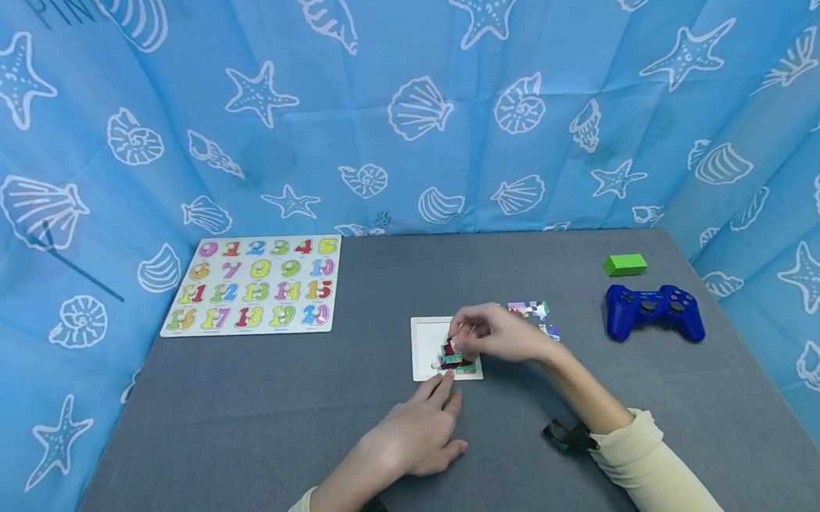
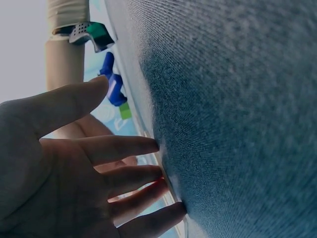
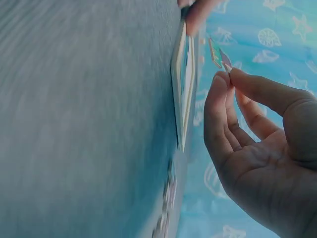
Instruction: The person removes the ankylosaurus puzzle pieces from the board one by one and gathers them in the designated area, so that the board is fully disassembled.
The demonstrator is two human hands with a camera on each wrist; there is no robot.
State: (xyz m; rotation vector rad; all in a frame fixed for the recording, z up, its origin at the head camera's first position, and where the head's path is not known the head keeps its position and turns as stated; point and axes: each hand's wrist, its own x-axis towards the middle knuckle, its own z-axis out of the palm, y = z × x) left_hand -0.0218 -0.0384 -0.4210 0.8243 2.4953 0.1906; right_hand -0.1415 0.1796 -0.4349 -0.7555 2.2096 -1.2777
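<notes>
A square white puzzle tray with a raised rim lies on the grey table, a few dark red and teal pieces at its near right corner. Just above it, my right hand pinches a small puzzle piece between thumb and fingertips; the piece is tilted and off the tray. My left hand lies nearly flat, fingers extended, with its fingertips touching the tray's near edge. Partly behind the right hand are several loose puzzle pieces, also visible low in the right wrist view.
A number puzzle board lies at the back left of the table. To the right sit a blue game controller and a green block. A blue patterned curtain rises behind the table and along its sides.
</notes>
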